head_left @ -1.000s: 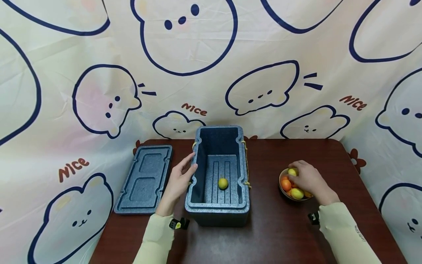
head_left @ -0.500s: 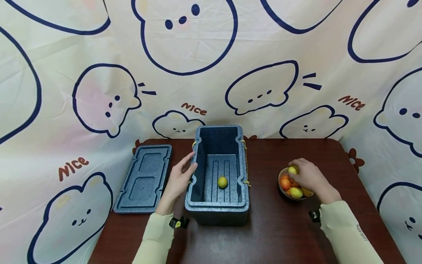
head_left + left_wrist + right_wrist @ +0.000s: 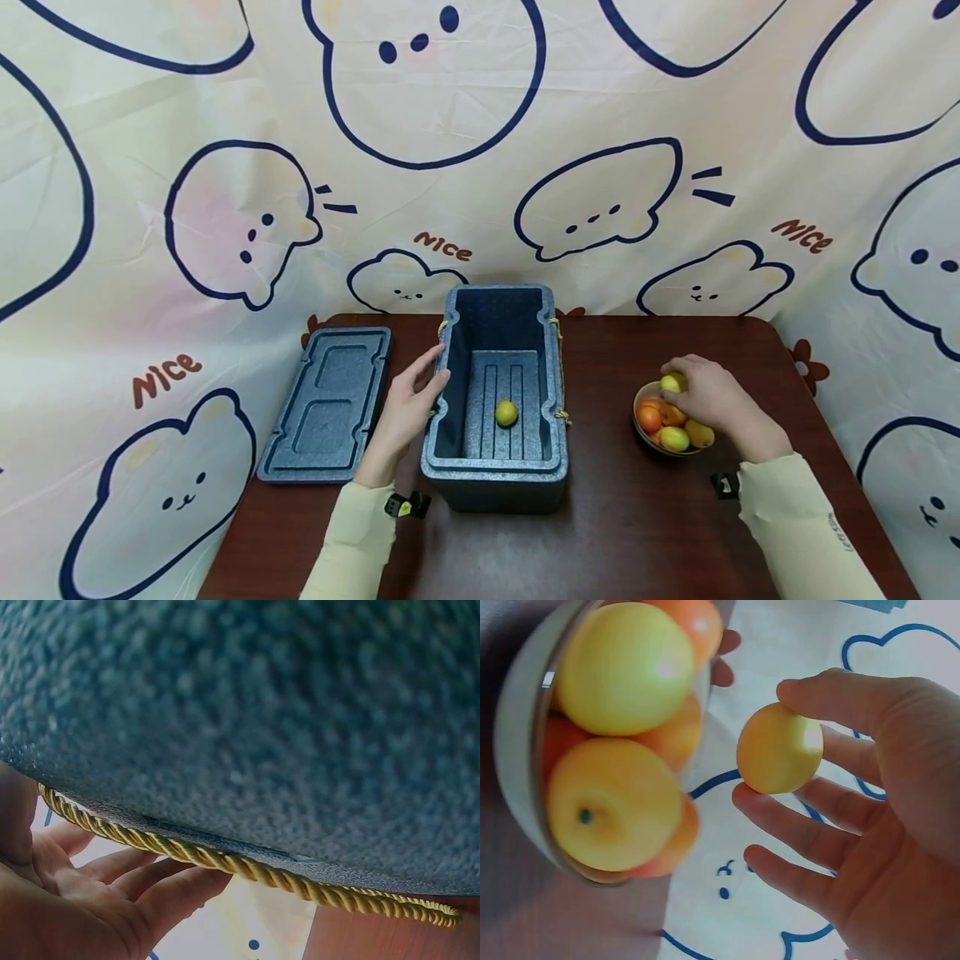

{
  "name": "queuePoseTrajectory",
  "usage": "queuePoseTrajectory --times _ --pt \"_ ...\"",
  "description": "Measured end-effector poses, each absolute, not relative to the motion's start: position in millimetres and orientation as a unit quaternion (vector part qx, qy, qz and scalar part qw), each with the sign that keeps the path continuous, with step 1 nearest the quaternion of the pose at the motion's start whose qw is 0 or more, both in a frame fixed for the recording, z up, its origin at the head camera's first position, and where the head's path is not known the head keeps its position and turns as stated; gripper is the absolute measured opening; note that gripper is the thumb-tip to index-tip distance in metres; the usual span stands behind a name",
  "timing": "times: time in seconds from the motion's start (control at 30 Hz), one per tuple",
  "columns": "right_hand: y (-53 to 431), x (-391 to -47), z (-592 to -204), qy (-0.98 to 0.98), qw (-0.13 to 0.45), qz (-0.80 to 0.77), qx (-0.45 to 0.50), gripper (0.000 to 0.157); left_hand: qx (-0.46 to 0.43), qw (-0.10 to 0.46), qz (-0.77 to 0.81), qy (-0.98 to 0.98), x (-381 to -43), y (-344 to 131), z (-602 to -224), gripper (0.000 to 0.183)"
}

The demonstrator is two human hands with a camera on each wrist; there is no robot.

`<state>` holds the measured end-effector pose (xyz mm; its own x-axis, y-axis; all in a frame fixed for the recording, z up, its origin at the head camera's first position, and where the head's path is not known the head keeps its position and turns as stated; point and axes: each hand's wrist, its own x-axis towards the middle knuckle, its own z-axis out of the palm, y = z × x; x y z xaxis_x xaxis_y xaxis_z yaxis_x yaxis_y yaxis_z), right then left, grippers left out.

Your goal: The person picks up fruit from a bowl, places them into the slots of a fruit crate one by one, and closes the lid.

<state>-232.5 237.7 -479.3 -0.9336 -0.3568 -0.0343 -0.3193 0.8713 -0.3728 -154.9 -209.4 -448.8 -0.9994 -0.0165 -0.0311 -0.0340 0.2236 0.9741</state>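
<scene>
My right hand pinches a small yellow lemon between thumb and fingertips, close above a bowl of fruit. In that bowl lie orange fruit, a yellow-green lemon and a yellow pear-like fruit. At the left side of a blue-grey foam box, my left hand touches the rim with loosely extended fingers. The left wrist view has those fingers beside a twisted gold cord along the box wall. Inside the lidless box, one yellow-green lemon lies on the ribbed floor.
The box's lid lies flat on the brown table, left of my left hand. Behind the table hangs a pale cloth with cartoon drawings. The bowl stands well to the right of the box.
My right hand has risen slightly and shifted right, bringing the pinched lemon up from the other fruit, and more of the pear-like fruit shows. My left hand stays at the box rim.
</scene>
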Motion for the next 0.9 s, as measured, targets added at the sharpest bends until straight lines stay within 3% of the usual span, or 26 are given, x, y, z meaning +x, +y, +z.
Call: queuePoseTrajectory --times 0.9 --pt "216 -238 -423 0.959 0.021 -0.174 -0.223 0.037 0.007 -0.012 0.625 0.781 -157 -213 -459 0.047"
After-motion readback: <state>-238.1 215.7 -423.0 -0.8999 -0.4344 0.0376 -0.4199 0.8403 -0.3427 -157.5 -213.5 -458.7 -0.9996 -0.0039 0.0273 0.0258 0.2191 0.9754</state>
